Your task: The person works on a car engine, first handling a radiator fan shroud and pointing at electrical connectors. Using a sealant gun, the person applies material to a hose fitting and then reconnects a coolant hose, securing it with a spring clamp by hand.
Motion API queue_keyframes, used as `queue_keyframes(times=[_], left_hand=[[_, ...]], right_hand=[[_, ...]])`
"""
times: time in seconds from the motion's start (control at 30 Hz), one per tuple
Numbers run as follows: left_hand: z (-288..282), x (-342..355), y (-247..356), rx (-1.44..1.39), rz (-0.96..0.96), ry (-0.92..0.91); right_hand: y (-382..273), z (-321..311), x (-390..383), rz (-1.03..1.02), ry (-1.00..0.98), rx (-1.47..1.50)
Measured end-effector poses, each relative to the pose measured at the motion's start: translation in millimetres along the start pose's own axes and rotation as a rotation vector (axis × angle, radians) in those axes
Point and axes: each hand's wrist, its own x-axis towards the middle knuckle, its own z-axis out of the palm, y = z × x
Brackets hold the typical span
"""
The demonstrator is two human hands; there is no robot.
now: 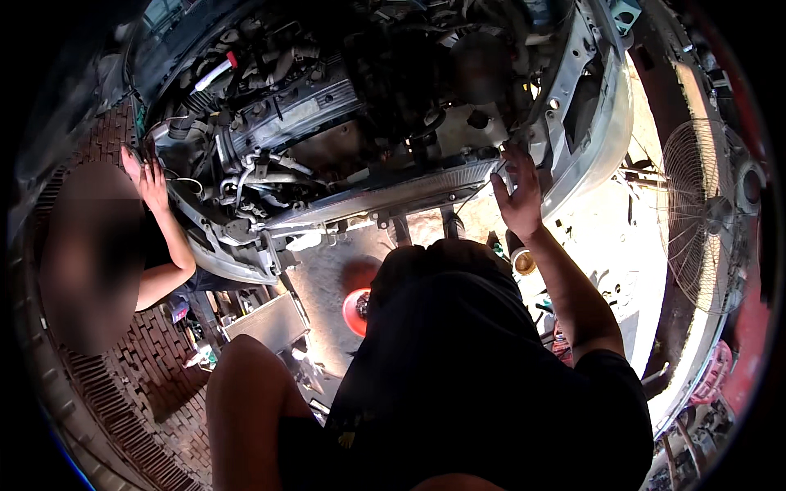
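My right hand (520, 195) reaches up to the front frame of a car's engine bay. Its fingertips lie at the frame's edge beside the right end of the radiator (393, 193). The thumb stands well apart from the fingers, and I make out nothing in the grip. A bare, bent limb of mine (250, 401) shows at the lower left, but no left hand does. Beyond the radiator lies the engine (303, 110), with hoses and pipes around it, much of it in deep shadow. At the left, a co-worker's hand (151, 182) is raised beside the car's left corner.
A white tool with a red end (216, 72) lies on the engine. Below the car's front, a red bowl (355, 312) and a round container (523, 262) sit on the floor. A flat grey panel (270, 324) lies left. A large caged fan (702, 214) stands right.
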Motion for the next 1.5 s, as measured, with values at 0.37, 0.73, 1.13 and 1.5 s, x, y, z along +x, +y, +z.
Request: queue_keyframes(times=[0.37, 0.73, 1.13, 1.5], left_hand=[[-57.1, -60.7, -47.7, 0.105, 0.132, 0.235], [-77.6, -219.1, -156.4, -0.68, -0.754, 0.655], [-10.6, -374.8, -80.3, -0.563, -1.848, 0.285], [10.3, -401.8, -85.6, -0.604, -2.041, 0.433]], right_hand=[[-49.9, 50.2, 9.8, 0.073, 0.02, 0.011], [-148.4, 98.9, 107.8, -0.138, 0.113, -0.032], [-137.5, 288.2, 347.7, -0.156, -0.509, -0.516], [-224.9, 200.1, 352.8, -0.241, -0.664, -0.509]])
